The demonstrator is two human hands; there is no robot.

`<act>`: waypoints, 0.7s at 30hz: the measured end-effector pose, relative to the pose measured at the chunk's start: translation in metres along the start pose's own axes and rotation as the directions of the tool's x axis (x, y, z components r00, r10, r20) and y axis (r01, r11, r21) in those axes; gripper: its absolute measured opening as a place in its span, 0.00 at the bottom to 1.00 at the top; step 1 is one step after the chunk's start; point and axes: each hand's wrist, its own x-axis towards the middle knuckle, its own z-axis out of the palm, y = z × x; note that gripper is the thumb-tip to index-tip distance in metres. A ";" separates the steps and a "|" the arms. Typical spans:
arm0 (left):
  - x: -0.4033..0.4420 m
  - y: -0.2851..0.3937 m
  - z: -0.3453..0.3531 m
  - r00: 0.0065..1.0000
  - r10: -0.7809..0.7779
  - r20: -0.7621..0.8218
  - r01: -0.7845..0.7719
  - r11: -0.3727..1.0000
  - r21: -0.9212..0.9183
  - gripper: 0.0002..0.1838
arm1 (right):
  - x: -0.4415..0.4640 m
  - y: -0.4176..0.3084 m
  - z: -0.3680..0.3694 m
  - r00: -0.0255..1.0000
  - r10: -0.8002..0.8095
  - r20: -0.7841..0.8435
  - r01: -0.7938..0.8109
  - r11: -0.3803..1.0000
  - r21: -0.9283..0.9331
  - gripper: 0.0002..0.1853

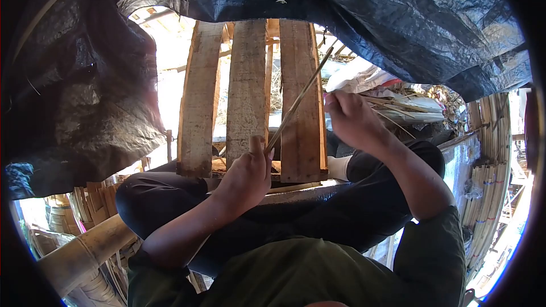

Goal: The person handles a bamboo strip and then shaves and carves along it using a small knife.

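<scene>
My left hand point(247, 175) is closed round the lower end of a thin bundle of strips point(297, 102), which slants up and to the right over the wooden slats. My right hand point(348, 115) is raised right of the bundle, apart from it, with its fingers curled. A small pink bit shows at its fingertips; what it holds there is too small to name. Below both hands lies a stand of three upright-running wooden slats point(245, 79) with gaps between them.
Dark plastic sheeting point(421, 17) hangs overhead and down the left side. Loose thin strips point(398, 108) lie on a pale sack at the right. A thick bamboo pole point(85, 256) crosses the lower left. Bundled strips point(483, 204) stand at the far right.
</scene>
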 end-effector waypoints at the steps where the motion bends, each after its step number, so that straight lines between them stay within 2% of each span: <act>1: 0.000 0.000 0.003 1.000 0.000 0.000 0.000 1.000 -0.003 0.18 | -0.004 -0.008 -0.001 1.000 0.001 0.002 -0.001 1.000 -0.003 0.15; 3: 0.003 0.001 0.006 0.998 0.050 0.049 -0.054 0.996 0.077 0.11 | -0.012 -0.021 0.002 0.993 0.048 0.108 -0.057 0.996 0.076 0.15; 4: 0.004 0.002 0.005 0.998 0.050 0.048 -0.054 0.996 0.077 0.11 | -0.015 -0.024 0.005 0.986 0.057 0.157 -0.062 0.998 0.022 0.16; 6: 0.005 0.006 -0.001 0.979 0.191 0.075 -0.201 0.967 0.155 0.10 | -0.020 -0.024 0.014 0.985 0.052 0.167 -0.053 0.999 0.004 0.17; 7: 0.006 0.009 -0.006 0.978 0.193 0.075 -0.203 0.967 0.156 0.10 | -0.022 -0.022 0.018 0.983 0.048 0.179 -0.047 0.999 -0.013 0.18; 9: 0.006 0.017 -0.016 0.983 -0.072 0.169 0.090 0.990 -0.104 0.10 | -0.023 -0.018 0.022 0.991 0.052 0.124 -0.047 0.998 -0.043 0.21; 10: 0.005 0.022 -0.021 0.983 -0.071 0.169 0.089 0.991 -0.104 0.10 | -0.020 -0.018 0.022 0.990 0.125 0.071 -0.125 0.992 -0.005 0.23; 11: 0.005 0.027 -0.026 0.968 -0.122 0.219 0.156 0.976 -0.149 0.08 | -0.016 -0.018 0.021 0.980 0.199 0.020 -0.200 0.979 0.038 0.25; 12: 0.005 0.029 -0.029 0.948 -0.168 0.270 0.223 0.956 -0.189 0.06 | -0.011 -0.015 0.019 0.980 0.200 0.017 -0.201 0.979 0.038 0.25; 13: 0.005 0.028 -0.027 0.948 -0.165 0.271 0.220 0.957 -0.188 0.06 | -0.005 -0.011 0.018 0.960 0.278 0.039 -0.280 0.954 0.107 0.25; 14: 0.003 0.026 -0.022 0.976 -0.047 0.213 0.103 0.960 -0.259 0.08 | -0.003 -0.007 0.017 0.934 0.352 0.067 -0.358 0.917 0.174 0.26; 15: 0.002 0.025 -0.020 0.987 0.069 0.146 -0.018 0.946 -0.324 0.10 | -0.003 -0.003 0.019 0.933 0.353 0.065 -0.359 0.917 0.174 0.26; 16: 0.003 0.025 -0.019 0.987 0.069 0.145 -0.018 0.946 -0.324 0.10 | -0.003 0.002 0.021 0.920 0.384 0.072 -0.390 0.892 0.229 0.25; 18: 0.008 0.026 -0.018 0.974 -0.062 0.217 0.131 0.938 -0.321 0.16 | -0.002 0.000 0.022 0.908 0.410 0.086 -0.417 0.864 0.282 0.24; 19: 0.011 0.025 -0.017 0.974 -0.065 0.216 0.134 0.938 -0.321 0.16 | -0.001 -0.006 0.019 0.881 0.445 0.159 -0.472 0.818 0.327 0.23; 20: 0.016 0.023 -0.016 0.935 -0.175 0.308 0.313 0.815 -0.488 0.18 | 0.000 -0.010 0.018 0.850 0.472 0.233 -0.527 0.767 0.366 0.22; 21: 0.020 0.022 -0.015 0.874 -0.253 0.415 0.474 0.633 -0.612 0.21 | 0.001 -0.012 0.020 0.851 0.470 0.233 -0.525 0.769 0.365 0.22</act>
